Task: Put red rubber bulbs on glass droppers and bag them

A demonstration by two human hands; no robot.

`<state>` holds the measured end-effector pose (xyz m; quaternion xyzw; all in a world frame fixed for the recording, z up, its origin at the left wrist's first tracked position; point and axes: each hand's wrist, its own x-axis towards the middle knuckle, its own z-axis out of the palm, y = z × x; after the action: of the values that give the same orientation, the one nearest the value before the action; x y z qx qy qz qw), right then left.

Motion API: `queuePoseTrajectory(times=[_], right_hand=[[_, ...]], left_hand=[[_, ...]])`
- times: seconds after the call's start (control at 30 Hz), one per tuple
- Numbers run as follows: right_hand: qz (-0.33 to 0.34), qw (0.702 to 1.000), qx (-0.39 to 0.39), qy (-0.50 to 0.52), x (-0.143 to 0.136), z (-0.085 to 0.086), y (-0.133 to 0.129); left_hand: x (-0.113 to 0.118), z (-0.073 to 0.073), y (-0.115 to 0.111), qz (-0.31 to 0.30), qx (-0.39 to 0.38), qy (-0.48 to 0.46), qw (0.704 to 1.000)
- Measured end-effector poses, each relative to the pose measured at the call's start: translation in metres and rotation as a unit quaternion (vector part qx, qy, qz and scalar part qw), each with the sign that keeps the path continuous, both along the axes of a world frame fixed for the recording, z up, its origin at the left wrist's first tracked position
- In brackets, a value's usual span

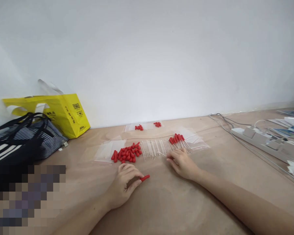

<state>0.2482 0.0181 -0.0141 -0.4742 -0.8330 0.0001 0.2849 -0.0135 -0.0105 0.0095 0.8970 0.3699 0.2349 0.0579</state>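
My left hand [124, 186] pinches a small red rubber bulb [145, 178] between thumb and index finger, its narrow end pointing right. Just beyond it lies a pile of red bulbs [127, 153]. A row of thin clear tubes [153, 148] lies side by side to the right of the pile. My right hand [182, 163] rests at the near right end of this row, fingers curled; whether it holds a tube is hidden. Several tubes behind it carry red bulbs [176, 138] on their far ends.
Clear plastic bags [110, 150] lie flat beside the pile, and more [193, 137] to the right. Small red bulb groups [138, 127] lie near the wall. A yellow bag [71, 114] and striped bag [51, 140] stand left; a white power strip [259, 140] with cables lies right.
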Motion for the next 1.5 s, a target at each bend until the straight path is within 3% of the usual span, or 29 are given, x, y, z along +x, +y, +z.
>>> queuePoseTrajectory(times=[0.1,0.37,0.67,0.97,1.23,1.5], right_hand=[[0.034,0.999,-0.004,0.005,-0.001,-0.002,-0.008],[0.059,0.997,-0.029,0.040,-0.017,-0.006,-0.010],[0.085,0.995,-0.034,0.050,-0.023,-0.009,-0.012],[0.091,0.992,-0.037,0.079,-0.034,-0.006,-0.017],[0.118,0.987,-0.029,0.100,-0.038,-0.007,-0.018],[0.125,0.991,0.037,0.018,-0.033,-0.006,-0.013]], left_hand=[[0.000,0.001,0.001,0.015,-0.018,0.015,1.000],[0.011,-0.010,0.008,0.050,0.031,0.016,0.998],[0.024,-0.011,0.020,0.095,0.053,-0.001,0.994],[0.023,-0.013,0.019,0.080,0.060,-0.008,0.995],[0.028,-0.013,0.016,0.106,0.000,-0.061,0.992],[0.028,-0.013,0.015,0.081,0.001,-0.056,0.995]])
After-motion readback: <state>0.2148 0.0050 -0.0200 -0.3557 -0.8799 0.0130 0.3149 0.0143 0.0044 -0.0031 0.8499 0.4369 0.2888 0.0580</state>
